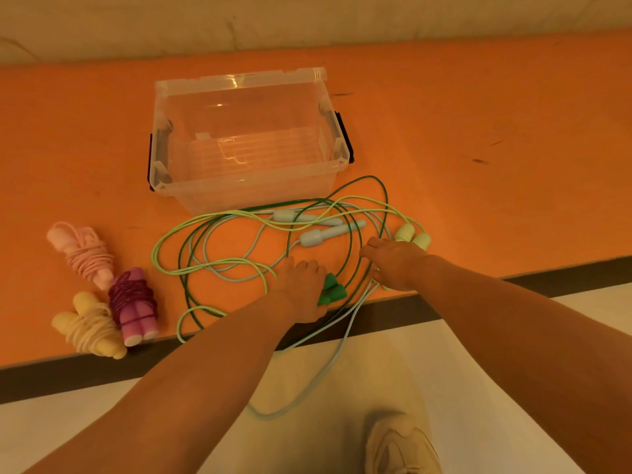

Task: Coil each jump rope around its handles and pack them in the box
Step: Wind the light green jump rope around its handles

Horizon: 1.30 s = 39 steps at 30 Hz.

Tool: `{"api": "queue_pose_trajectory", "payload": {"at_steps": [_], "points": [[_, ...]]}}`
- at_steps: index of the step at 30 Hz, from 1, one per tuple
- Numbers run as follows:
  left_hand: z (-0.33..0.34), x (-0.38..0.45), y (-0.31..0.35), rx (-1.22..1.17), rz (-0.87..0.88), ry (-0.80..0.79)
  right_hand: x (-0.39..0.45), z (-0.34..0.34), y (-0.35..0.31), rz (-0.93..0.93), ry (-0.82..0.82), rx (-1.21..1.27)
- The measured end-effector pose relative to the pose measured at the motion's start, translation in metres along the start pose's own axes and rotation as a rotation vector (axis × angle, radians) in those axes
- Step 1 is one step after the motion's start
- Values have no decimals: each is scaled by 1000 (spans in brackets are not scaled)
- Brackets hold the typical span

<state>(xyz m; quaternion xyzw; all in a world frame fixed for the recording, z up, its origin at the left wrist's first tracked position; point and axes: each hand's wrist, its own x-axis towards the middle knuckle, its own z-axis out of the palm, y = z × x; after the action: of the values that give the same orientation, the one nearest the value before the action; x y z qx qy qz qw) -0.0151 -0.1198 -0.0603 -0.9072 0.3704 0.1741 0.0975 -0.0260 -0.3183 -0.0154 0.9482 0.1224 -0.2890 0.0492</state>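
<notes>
Three ropes lie tangled loose near the clear box (246, 138). Left hand (304, 289) grips the dark green handles (331, 289); right hand (393, 261) rests flat, fingers straight, on the cords. Pink (85, 254), purple (134, 304), yellow (89, 325) bundles coiled at left, unpacked. Box holds nothing.

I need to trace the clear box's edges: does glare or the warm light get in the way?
Head view: a strong orange cast tints everything; white glare streaks cross the box floor and far wall, yet its rim reads clearly; wide-angle bending curves the table edge.
</notes>
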Motion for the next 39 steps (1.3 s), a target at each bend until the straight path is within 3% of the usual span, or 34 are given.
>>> {"api": "queue_pose_trajectory", "payload": {"at_steps": [7,14,19,24,34,39], "points": [[-14,20,5,-77,-9,104,-3,10,7,18,7,-177],[-25,57,35,-124,45,219,-3,27,32,110,67,-189],[-27,73,55,-24,43,304,-1,35,44,155,61,-208],[-36,84,84,-85,-10,202,0,41,50,154,98,-287],[-36,90,93,-271,-243,64,-3,46,60,327,245,-152],[-36,75,87,-320,-234,36,1,41,46,468,183,370]]}}
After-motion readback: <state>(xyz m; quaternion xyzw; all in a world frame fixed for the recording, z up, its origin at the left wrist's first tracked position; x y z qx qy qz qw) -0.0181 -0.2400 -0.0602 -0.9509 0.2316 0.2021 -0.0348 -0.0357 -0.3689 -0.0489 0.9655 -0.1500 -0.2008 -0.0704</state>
